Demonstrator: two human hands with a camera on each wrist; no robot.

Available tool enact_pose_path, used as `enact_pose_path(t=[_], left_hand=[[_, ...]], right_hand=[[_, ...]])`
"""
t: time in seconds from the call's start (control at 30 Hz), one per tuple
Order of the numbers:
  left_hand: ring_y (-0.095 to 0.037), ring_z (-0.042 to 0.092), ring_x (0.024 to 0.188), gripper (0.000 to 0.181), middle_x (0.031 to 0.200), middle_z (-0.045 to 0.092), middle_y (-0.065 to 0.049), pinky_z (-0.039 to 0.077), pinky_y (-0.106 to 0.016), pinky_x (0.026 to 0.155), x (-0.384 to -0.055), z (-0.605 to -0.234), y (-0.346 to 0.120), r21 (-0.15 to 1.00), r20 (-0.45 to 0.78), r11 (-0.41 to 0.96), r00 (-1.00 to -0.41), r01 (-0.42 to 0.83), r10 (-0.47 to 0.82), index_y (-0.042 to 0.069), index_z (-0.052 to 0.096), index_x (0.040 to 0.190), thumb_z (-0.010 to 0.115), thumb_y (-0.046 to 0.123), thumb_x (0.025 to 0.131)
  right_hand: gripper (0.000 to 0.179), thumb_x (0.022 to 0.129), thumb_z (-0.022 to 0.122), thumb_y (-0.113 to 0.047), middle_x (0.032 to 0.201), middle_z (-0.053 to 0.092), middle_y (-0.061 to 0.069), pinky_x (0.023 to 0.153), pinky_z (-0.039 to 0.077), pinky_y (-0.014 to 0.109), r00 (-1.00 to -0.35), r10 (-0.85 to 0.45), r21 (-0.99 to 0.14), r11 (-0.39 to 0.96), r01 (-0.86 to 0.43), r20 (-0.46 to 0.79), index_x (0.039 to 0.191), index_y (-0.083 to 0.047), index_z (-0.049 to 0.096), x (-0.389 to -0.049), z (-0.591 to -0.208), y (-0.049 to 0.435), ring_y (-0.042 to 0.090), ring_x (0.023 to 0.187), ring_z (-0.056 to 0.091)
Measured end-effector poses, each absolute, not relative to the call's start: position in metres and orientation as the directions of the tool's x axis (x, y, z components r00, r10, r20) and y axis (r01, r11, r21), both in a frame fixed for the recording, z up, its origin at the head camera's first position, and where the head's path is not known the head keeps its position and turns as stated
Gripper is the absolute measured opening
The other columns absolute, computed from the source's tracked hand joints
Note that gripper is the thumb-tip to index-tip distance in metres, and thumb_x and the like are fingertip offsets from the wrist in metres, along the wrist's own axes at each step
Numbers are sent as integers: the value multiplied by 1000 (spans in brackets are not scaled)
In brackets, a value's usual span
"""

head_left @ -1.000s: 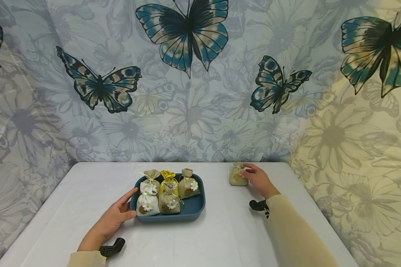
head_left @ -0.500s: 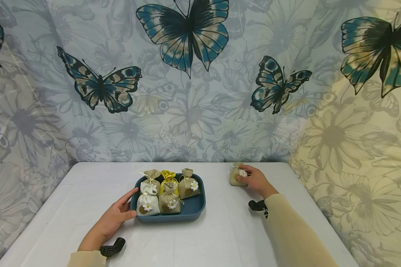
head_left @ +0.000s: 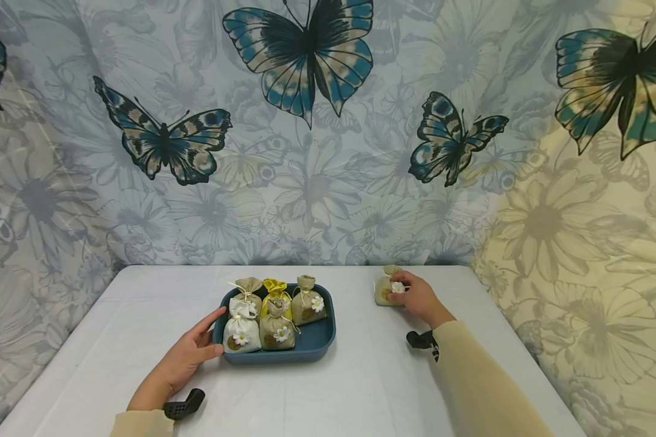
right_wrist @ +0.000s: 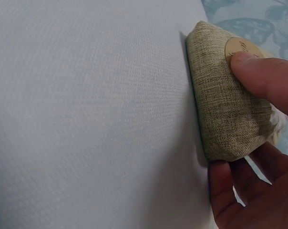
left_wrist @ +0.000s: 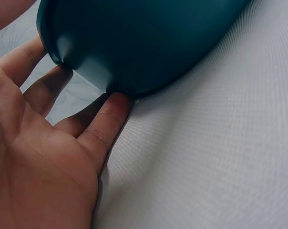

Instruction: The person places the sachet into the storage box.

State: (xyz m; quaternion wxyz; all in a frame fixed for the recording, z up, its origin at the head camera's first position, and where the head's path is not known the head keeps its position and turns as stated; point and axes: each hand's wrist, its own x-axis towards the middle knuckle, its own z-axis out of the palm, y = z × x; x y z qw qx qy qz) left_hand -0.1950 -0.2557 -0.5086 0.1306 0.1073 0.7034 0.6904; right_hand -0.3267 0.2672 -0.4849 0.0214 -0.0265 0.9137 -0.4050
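Observation:
In the head view my left hand point(head_left: 191, 349) touches the left end of a blue tray point(head_left: 311, 358). The left wrist view has its fairly straight fingers against the tray's wall point(left_wrist: 134, 43). Inside the tray stand several small drawstring pouches: a white pouch point(head_left: 242, 334), a yellow pouch point(head_left: 273, 285) and beige ones such as the front beige pouch point(head_left: 276, 328). At the back right, my right hand point(head_left: 420, 297) pinches another beige burlap pouch point(head_left: 385, 290) with a daisy. Up close, the thumb presses the pouch's round tag point(right_wrist: 237, 45), fingers at its side.
A white cloth covers the table point(head_left: 355, 388). Behind it hangs a curtain point(head_left: 317, 200) printed with butterflies and flowers. The tray's right part shows bare floor beside the pouches. A black wrist device point(head_left: 184, 405) sits on the left wrist.
My right hand has slid slightly left and taken a fuller grip on the beige pouch, whose daisy now shows beside the fingers. The left hand and tray stay still.

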Motion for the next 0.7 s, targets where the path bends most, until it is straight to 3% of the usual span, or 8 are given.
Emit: enact_pose_path(t=[0.7], left_hand=[[-42, 20, 142, 82, 163, 4, -23, 41, -19, 94, -196, -512, -256, 999, -33, 29, -947, -25, 319, 12, 17, 161, 68, 8, 96]], right_hand=[[39, 83, 84, -19, 119, 62, 18, 84, 45, 49, -996, -44, -730, 678, -90, 82, 116, -13, 64, -308, -496, 266, 34, 106, 57]])
